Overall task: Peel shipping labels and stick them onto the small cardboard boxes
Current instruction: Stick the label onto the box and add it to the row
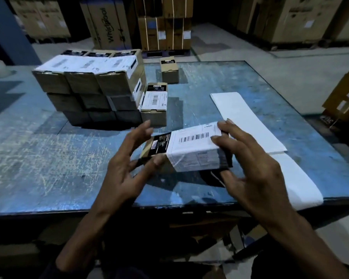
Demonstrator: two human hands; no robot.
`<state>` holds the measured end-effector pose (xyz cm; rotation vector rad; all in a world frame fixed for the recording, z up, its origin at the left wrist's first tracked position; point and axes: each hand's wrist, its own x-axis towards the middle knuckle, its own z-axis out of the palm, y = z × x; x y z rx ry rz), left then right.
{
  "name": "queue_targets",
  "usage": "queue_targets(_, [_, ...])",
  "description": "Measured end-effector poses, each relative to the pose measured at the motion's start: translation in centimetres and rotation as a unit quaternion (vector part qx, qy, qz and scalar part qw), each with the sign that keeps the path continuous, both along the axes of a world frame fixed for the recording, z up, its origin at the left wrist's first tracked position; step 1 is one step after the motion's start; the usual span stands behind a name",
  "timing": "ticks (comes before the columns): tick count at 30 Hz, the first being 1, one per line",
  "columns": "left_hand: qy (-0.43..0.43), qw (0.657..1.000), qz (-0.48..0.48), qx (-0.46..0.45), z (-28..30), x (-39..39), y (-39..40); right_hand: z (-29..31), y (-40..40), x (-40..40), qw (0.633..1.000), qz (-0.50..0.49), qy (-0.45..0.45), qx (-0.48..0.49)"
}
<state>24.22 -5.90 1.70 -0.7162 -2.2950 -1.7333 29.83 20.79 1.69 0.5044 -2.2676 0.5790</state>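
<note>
Label on, both hands around box.
Small brown cardboard box [181,150] with white barcode label [193,141]: left hand [127,168] and right hand [248,166] pinch its ends; long axis runs left-right between them.

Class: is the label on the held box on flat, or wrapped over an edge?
Wrapped: the label covers the box top and folds down its near side.

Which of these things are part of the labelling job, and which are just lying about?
Part of the job:
- box in hand, held by left hand and right hand
- its label
- label strip
- stack of labelled boxes
- unlabelled box

Just lying about:
- big cartons
- table
</note>
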Motion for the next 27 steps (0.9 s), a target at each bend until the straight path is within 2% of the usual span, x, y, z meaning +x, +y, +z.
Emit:
queue_targets(2, [-0.031,0.999,0.009,-0.013,0.8,-0.7,0.2,-1.1,-0.1,0.1,0.999,0.004,0.032,0.022])
queue_targets(4, [-0.022,0.998,0.012,-0.054,1.3,-1.4,0.5,-1.8,-0.3,0.2,0.999,0.017,0.043,0.018])
queue_targets(7, [-0.093,0.993,-0.066,-0.034,1.4,-2.1,1.4,-2.0,-0.3,-0.1,1.0,0.021,-0.005,-0.008])
queue_targets(8, [-0.09,0.993,-0.076,-0.025,1.2,-2.1,1.7,-2.0,-0.2,-0.1,0.999,0.026,-0.03,-0.025])
queue_targets(12, [0.055,0.997,-0.034,-0.045,0.6,-2.0,2.0,-1.7,-0.5,0.2,0.994,0.053,-0.07,-0.058])
queue_targets(15, [0.174,0.978,0.0,-0.11,0.0,-2.1,1.9,-1.6,-0.8,0.4,0.993,0.053,-0.072,-0.082])
queue_targets(17, [0.222,0.962,0.023,-0.157,-0.2,-2.0,1.8,-1.6,-0.7,0.3,0.991,0.042,-0.064,-0.108])
queue_targets(22, [0.289,0.937,0.025,-0.193,-0.8,-1.6,1.6,-2.0,-1.0,0.2,0.996,-0.035,0.019,-0.076])
queue_targets(25, [0.271,0.947,0.026,-0.17,-0.9,-1.5,1.7,-1.8,-2.6,0.6,0.995,-0.057,0.07,-0.037])
queue_targets(27, [0.26,0.955,0.037,-0.138,-0.9,-1.3,1.8,-1.5,-4.2,0.4,0.998,-0.04,0.048,0.007])
